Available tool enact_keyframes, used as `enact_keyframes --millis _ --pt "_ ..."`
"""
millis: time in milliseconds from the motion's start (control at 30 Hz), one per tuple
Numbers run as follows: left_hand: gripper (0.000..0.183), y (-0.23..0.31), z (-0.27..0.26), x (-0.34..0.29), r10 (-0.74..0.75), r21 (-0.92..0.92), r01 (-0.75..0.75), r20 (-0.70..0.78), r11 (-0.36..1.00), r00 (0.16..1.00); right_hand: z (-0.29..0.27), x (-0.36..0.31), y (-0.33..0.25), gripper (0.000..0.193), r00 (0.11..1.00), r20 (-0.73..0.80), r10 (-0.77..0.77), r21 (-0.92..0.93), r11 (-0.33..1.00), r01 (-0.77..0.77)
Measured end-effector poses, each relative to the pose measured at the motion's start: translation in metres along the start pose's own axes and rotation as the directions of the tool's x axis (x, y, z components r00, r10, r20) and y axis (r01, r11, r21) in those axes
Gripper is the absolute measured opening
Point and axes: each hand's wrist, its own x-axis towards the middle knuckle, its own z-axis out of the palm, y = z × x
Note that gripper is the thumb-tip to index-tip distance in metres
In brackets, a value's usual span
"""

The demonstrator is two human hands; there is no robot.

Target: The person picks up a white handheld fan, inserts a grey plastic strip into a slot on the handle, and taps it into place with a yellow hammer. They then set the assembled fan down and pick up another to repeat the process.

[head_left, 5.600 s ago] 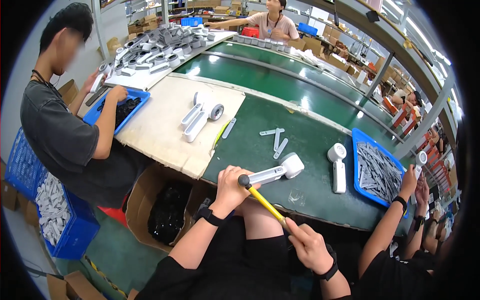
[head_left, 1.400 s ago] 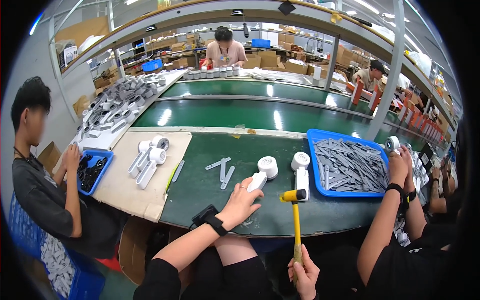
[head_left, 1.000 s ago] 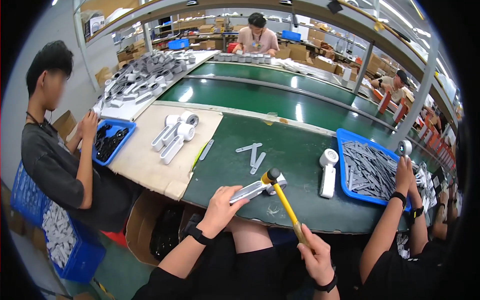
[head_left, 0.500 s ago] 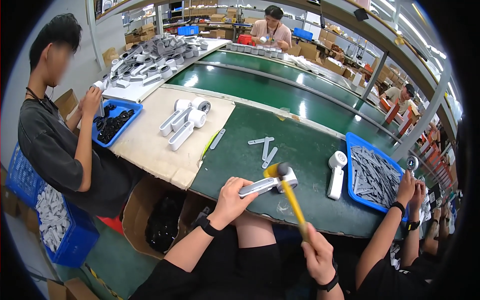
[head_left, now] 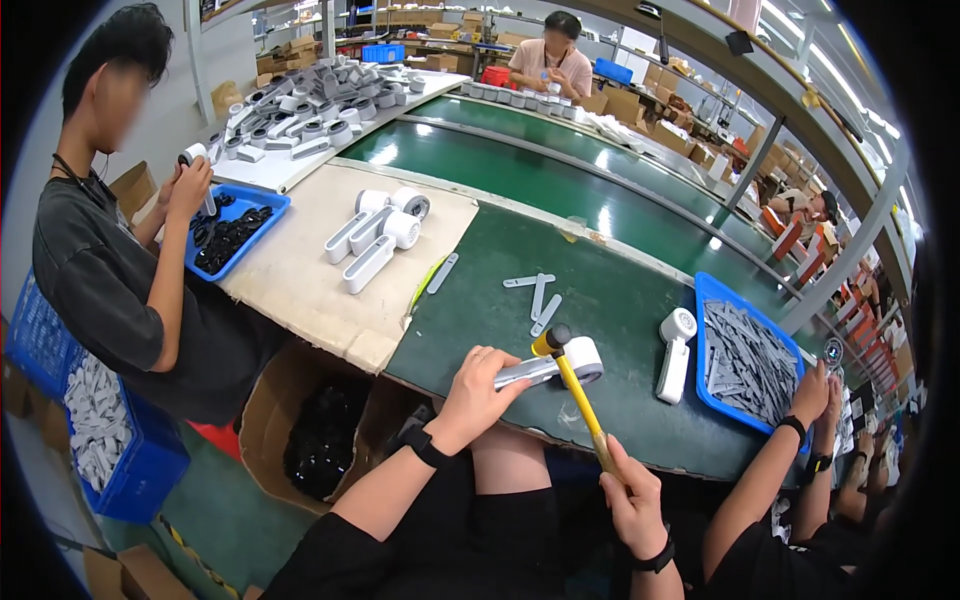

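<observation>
My left hand (head_left: 477, 398) is closed on the handle of a white and grey handheld device with a round head (head_left: 580, 356). The device lies just above or on the green table's near edge; which one I cannot tell. A mallet (head_left: 574, 388) with a yellow shaft and black-ended head is in my right hand (head_left: 636, 500), gripped near its wooden-looking end. Its head overlaps the device's handle in view; contact is unclear. Several slim grey strips (head_left: 540, 298) lie beyond. Farther right stands or lies a similar white device (head_left: 675, 362).
On the right, a blue tray (head_left: 703, 372) holds many grey strips, beside a co-worker's hands (head_left: 815, 395). Several white devices (head_left: 378, 232) rest on the beige board at left. Another person (head_left: 120, 240) works there by a blue tray (head_left: 238, 264) of black parts. A green conveyor (head_left: 480, 150) runs behind.
My left hand and the device have shifted slightly right, and the device has turned a little. The mallet's head has changed its tilt and stays over the device. The whole view has moved slightly.
</observation>
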Motion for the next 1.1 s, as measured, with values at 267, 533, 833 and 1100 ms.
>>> enact_keyframes --millis 267,533,833,1100 --pt "0.024 -0.003 0.002 0.003 -0.047 -0.069 0.048 0.019 0.996 0.999 -0.007 -0.001 -0.017 0.053 0.983 -0.104 -0.152 -0.089 0.986 0.143" --pt "0.025 -0.009 0.004 0.001 -0.028 -0.076 0.031 0.030 0.997 0.999 -0.014 0.002 -0.035 0.051 0.988 -0.060 -0.143 -0.118 0.984 0.135" --pt "0.024 -0.010 0.006 0.003 -0.003 -0.069 0.001 -0.024 0.998 1.000 -0.015 0.003 -0.040 0.052 0.996 0.039 -0.082 -0.160 0.983 0.087" --pt "0.028 -0.007 -0.002 0.003 -0.047 -0.050 0.048 0.005 0.998 0.999 -0.013 0.006 -0.036 0.053 0.990 0.142 0.002 -0.208 0.978 0.028"
